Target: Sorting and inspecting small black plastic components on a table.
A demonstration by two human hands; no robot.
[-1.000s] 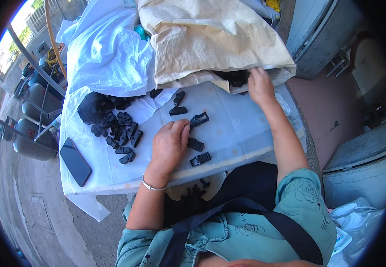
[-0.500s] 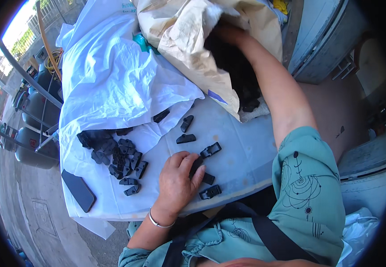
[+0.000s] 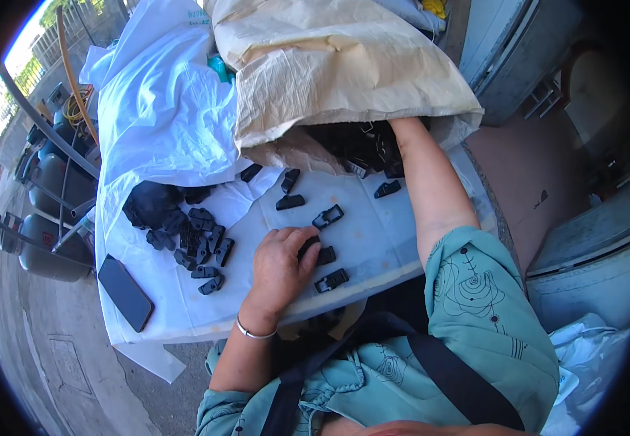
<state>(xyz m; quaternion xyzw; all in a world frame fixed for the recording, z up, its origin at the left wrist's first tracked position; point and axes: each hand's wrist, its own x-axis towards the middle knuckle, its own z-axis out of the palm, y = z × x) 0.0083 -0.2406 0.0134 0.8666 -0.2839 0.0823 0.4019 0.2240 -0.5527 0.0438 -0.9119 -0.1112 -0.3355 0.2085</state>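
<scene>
My left hand (image 3: 282, 263) rests on the table with its fingers closed round a small black plastic part (image 3: 306, 247). Just beyond its fingertips lie a black clip-like part (image 3: 327, 216) and another such part (image 3: 331, 280). My right forearm (image 3: 435, 178) reaches into the mouth of a tan woven bag (image 3: 351, 69); the hand itself is hidden inside. Many black parts (image 3: 362, 145) show in that opening. To the left, a white plastic bag (image 3: 170, 116) spills a heap of black parts (image 3: 184, 229) onto the table.
A white-covered table (image 3: 373, 247) bears everything. A dark phone (image 3: 126, 293) lies by its left edge. Loose black parts (image 3: 291, 202) are scattered between the bags and my hand. Grey tanks (image 3: 50, 243) stand left of the table, and a pale cabinet (image 3: 584, 291) stands at the right.
The tan bag's mouth has come down and toward me, now draped over the dark parts inside. One black part now lies outside the opening. The left hand keeps its grip.
</scene>
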